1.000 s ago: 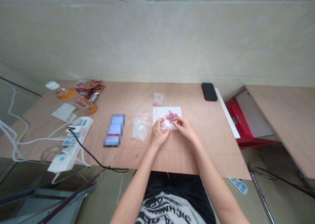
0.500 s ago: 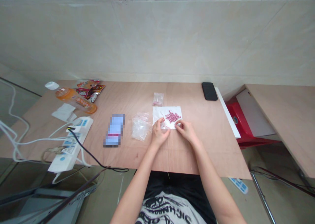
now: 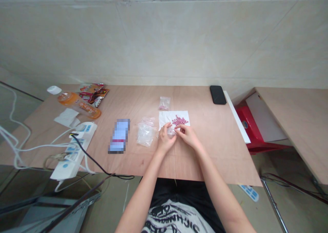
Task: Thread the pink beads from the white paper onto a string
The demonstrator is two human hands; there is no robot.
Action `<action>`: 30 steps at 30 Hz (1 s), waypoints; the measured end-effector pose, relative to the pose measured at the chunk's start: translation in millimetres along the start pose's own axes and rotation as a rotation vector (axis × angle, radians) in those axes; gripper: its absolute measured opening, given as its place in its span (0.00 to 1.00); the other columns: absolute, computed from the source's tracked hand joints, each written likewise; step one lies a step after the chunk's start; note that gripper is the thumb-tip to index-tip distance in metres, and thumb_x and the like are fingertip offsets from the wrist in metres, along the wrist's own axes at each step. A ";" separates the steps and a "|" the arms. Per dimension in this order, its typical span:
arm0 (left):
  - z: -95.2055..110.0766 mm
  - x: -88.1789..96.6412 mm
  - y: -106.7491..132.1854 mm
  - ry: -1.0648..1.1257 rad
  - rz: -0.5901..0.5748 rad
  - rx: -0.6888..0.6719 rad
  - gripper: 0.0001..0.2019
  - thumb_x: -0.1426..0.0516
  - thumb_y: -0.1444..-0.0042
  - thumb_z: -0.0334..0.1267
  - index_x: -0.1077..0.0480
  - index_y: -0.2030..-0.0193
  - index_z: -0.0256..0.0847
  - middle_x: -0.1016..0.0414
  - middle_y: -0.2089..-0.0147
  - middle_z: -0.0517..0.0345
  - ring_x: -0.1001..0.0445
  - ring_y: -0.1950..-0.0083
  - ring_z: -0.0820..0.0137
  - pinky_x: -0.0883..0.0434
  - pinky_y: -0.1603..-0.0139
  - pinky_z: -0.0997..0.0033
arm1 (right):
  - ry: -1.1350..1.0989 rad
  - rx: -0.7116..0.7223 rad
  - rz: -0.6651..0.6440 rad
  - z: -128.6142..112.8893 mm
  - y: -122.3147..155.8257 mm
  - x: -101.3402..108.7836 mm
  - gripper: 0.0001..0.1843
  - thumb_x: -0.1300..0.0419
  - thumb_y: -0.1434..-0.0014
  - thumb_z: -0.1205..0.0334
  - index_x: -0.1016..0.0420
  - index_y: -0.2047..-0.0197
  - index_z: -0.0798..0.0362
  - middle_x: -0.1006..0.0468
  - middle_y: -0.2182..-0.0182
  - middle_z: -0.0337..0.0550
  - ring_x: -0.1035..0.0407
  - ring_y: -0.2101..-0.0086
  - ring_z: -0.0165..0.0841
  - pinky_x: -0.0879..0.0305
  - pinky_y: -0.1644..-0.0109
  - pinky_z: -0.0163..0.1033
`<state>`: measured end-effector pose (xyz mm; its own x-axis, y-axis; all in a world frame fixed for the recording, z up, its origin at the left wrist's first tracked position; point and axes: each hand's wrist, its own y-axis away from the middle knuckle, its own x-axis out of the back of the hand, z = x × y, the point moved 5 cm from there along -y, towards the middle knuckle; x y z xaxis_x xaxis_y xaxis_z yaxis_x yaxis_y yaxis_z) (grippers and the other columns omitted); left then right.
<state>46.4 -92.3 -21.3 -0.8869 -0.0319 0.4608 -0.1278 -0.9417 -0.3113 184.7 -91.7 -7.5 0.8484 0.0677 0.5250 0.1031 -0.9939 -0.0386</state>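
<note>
Pink beads [image 3: 179, 120] lie in a loose pile on a white sheet of paper [image 3: 165, 115] in the middle of the table. At the sheet's near left edge, my left hand [image 3: 165, 139] is closed on a small clear plastic bag [image 3: 170, 131], thumb and forefinger holding its sides. My right hand [image 3: 189, 135] is at the near right edge, thumb and forefinger pinched on what looks like one pink bead close to the bag's opening. Behind the paper stands a small bag with pink beads [image 3: 164, 104]. Left of my left hand lie clear plastic bags [image 3: 146, 133].
A phone with a blurred screen [image 3: 119, 136] and a white power strip [image 3: 74, 151] with cables lie to the left. Behind them are an orange drink bottle [image 3: 79, 105], a tissue [image 3: 66, 117] and snack packets [image 3: 93, 93]. A black phone [image 3: 218, 95] lies at the back right.
My right hand has moved left from the sheet's near right edge toward the bag between my hands. My left hand stays in place with the bag.
</note>
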 end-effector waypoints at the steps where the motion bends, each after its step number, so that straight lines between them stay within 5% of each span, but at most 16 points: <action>1: -0.2 -0.2 0.1 0.002 0.000 0.002 0.29 0.40 0.54 0.30 0.43 0.44 0.44 0.29 0.50 0.51 0.29 0.47 0.63 0.33 0.44 0.57 | 0.001 0.002 -0.011 -1.8 -0.5 -1.9 0.12 0.45 0.42 0.57 0.25 0.62 0.54 0.29 0.78 0.37 0.39 0.78 0.27 0.45 0.72 0.32; 6: 0.9 0.3 0.1 0.002 0.006 0.004 0.29 0.40 0.54 0.30 0.43 0.44 0.43 0.29 0.50 0.52 0.29 0.48 0.65 0.32 0.45 0.58 | 0.032 0.006 -0.023 0.8 -1.1 -3.0 0.14 0.46 0.41 0.55 0.24 0.63 0.54 0.29 0.80 0.37 0.38 0.78 0.28 0.45 0.73 0.31; 14: 0.1 0.7 0.5 -0.009 -0.006 0.018 0.30 0.39 0.55 0.30 0.44 0.44 0.43 0.29 0.49 0.51 0.30 0.47 0.64 0.31 0.48 0.59 | 0.365 -0.145 0.252 35.4 -0.8 41.1 0.16 0.48 0.41 0.54 0.24 0.57 0.51 0.29 0.79 0.38 0.35 0.77 0.30 0.48 0.73 0.32; 30: -2.6 -0.1 0.6 -0.013 -0.016 0.031 0.31 0.39 0.56 0.31 0.44 0.44 0.45 0.29 0.50 0.51 0.29 0.48 0.63 0.29 0.51 0.59 | 0.393 -0.174 0.259 41.1 -2.0 50.4 0.16 0.48 0.42 0.52 0.24 0.60 0.51 0.29 0.79 0.38 0.35 0.76 0.31 0.50 0.74 0.33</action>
<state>45.3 -92.0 -23.7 -0.8791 -0.0208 0.4761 -0.1282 -0.9519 -0.2782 248.6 -82.8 -15.8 0.5717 -0.1875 0.7988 -0.2012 -0.9758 -0.0851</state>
